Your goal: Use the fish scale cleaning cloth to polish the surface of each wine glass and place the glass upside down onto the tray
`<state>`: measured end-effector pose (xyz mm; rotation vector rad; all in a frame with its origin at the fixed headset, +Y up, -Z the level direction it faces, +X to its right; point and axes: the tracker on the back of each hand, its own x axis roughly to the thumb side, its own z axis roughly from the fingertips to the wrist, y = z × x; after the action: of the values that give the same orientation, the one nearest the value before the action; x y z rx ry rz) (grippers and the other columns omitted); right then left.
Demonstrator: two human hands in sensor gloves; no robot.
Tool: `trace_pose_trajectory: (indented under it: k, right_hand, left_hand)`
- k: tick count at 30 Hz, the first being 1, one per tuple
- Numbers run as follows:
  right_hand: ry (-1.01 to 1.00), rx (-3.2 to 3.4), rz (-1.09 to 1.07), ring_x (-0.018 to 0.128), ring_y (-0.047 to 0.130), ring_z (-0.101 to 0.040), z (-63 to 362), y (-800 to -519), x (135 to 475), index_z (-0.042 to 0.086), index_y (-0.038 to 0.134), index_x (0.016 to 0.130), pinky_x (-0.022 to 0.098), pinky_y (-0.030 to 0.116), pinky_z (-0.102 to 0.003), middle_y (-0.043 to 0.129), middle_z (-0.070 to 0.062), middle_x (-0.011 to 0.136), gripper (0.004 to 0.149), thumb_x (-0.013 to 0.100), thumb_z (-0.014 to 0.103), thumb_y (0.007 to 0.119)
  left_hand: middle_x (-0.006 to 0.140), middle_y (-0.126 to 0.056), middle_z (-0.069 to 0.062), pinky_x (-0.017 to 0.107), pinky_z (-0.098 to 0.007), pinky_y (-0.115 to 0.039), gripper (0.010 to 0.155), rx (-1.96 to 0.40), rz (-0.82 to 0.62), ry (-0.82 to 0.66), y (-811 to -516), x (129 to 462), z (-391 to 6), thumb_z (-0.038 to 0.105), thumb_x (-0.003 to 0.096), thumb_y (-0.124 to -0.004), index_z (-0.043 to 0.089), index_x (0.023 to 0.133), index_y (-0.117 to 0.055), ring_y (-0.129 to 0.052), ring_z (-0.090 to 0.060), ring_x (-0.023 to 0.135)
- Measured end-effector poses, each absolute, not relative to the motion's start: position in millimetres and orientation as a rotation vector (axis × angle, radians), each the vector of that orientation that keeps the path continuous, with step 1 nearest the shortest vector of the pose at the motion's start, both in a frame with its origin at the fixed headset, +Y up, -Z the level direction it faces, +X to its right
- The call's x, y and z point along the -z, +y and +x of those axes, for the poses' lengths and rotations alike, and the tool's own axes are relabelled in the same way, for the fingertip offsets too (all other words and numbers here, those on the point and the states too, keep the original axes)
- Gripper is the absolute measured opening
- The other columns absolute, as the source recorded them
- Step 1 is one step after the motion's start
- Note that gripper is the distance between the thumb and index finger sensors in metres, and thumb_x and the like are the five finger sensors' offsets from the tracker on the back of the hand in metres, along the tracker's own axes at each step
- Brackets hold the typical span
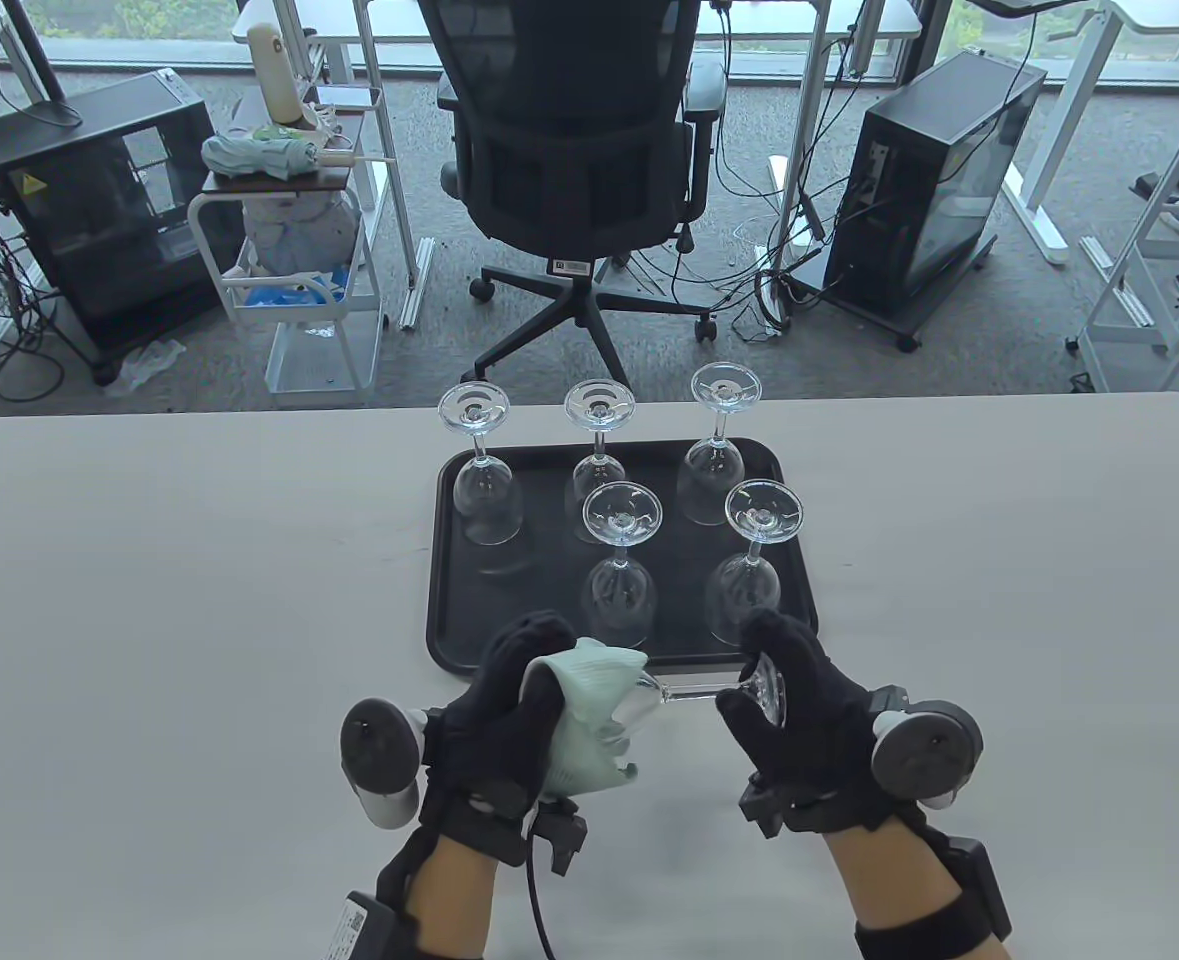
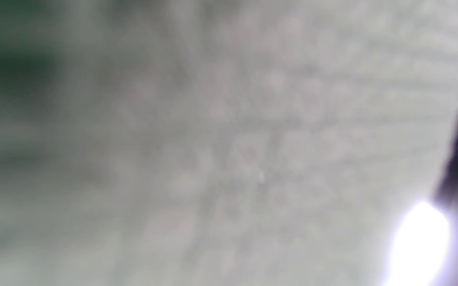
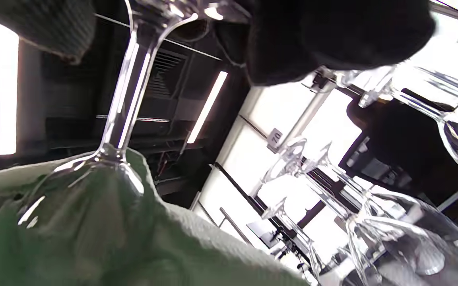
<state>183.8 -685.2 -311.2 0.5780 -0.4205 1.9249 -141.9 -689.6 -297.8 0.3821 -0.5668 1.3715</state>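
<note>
I hold a wine glass on its side above the table, just in front of the black tray. My left hand wraps the pale green cleaning cloth around the glass's bowl. My right hand grips the glass by its foot, stem pointing left. In the right wrist view the stem runs down into the cloth. The left wrist view is filled by the blurred cloth. Several wine glasses stand upside down on the tray.
The tray sits at the table's middle, its front-left part bare. Beyond the table's far edge stand a black office chair, a white trolley and two computer towers on the floor.
</note>
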Motion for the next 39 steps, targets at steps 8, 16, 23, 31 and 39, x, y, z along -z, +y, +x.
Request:
trace_pose_trajectory:
  k: [8,16,23,31,39]
  right_hand:
    - [-0.853,-2.097,0.92,0.053,0.095,-0.034,177.4,-673.3,297.0,0.024,0.032,0.107,0.031,0.094,-0.041,0.062,-0.018,0.102,0.092,0.043,0.069,0.081]
    - [-0.422,-1.951,0.634,0.045,0.092,-0.033,179.0,-680.8,306.1,0.024,0.043,0.107,0.024,0.088,-0.039,0.069,-0.022,0.092,0.076,0.05,0.068,0.071]
    - [-0.891,-2.097,0.97,0.057,0.092,-0.034,173.1,-673.8,293.4,0.026,0.025,0.106,0.034,0.092,-0.042,0.056,-0.018,0.104,0.092,0.044,0.067,0.08]
    - [-0.508,-1.99,0.652,0.047,0.092,-0.033,177.7,-676.5,301.4,0.025,0.042,0.107,0.025,0.088,-0.04,0.068,-0.021,0.094,0.074,0.052,0.065,0.069]
    - [-0.654,-1.985,0.723,0.052,0.09,-0.034,173.6,-682.3,301.8,0.029,0.038,0.107,0.029,0.089,-0.039,0.065,-0.015,0.098,0.077,0.05,0.065,0.075]
  left_hand:
    - [0.111,-0.062,-0.006,0.045,-0.055,-0.086,0.06,-1.493,0.202,-0.524,-694.6,305.4,-152.9,0.068,0.0551,-0.07,0.032,0.102,-0.066,-0.074,-0.039,0.093]
    - [0.111,-0.063,-0.004,0.047,-0.056,-0.086,0.06,-1.377,0.399,-0.551,-688.7,298.1,-146.8,0.069,0.0525,-0.07,0.033,0.101,-0.067,-0.075,-0.037,0.094]
    - [0.112,-0.062,-0.006,0.047,-0.057,-0.086,0.059,-1.537,0.13,-0.482,-694.7,305.3,-155.6,0.067,0.0562,-0.067,0.031,0.103,-0.066,-0.073,-0.039,0.094]
    - [0.113,-0.06,-0.005,0.048,-0.056,-0.086,0.059,-1.45,0.313,-0.552,-693.8,303.0,-148.4,0.067,0.0546,-0.065,0.034,0.103,-0.065,-0.072,-0.038,0.096]
    - [0.113,-0.059,-0.005,0.047,-0.056,-0.085,0.059,-1.49,0.217,-0.509,-696.4,304.7,-152.1,0.067,0.0562,-0.064,0.033,0.104,-0.064,-0.072,-0.039,0.096]
